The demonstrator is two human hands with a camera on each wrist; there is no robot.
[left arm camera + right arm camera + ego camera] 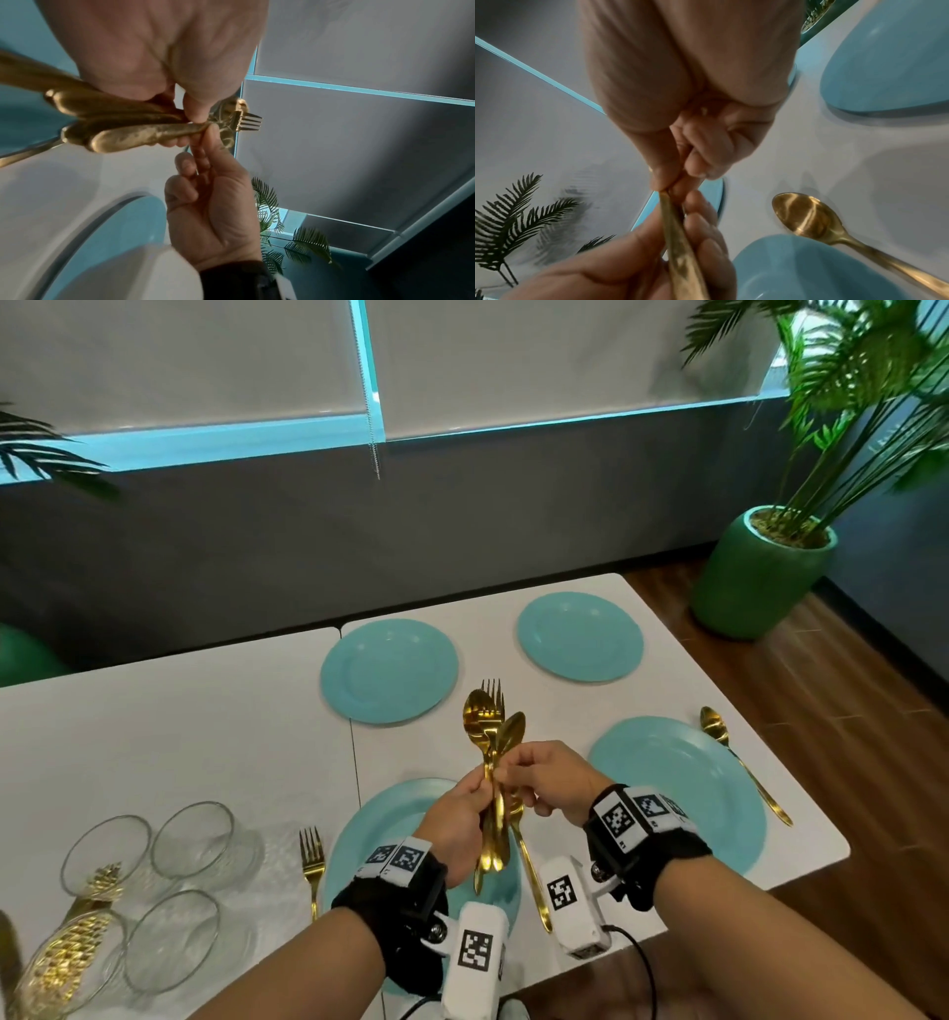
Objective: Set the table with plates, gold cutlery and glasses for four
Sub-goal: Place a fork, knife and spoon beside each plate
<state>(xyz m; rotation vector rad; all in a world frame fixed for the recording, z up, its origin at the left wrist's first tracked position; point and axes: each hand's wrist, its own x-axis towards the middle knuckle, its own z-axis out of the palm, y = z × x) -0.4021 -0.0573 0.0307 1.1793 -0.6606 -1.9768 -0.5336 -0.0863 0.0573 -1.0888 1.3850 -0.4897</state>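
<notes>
My left hand grips a bundle of gold cutlery, spoons and a fork, upright above the near left teal plate. My right hand pinches one piece of the bundle at its neck. The left wrist view shows the handles under my left hand, with fork tines beyond. Three more teal plates lie on the white table. A fork lies left of the near left plate, a spoon to its right, and another spoon right of the near right plate.
Clear glasses stand grouped at the near left of the table, beside gold textured pieces. A green potted plant stands on the floor past the table's far right corner. A grey wall runs behind the table.
</notes>
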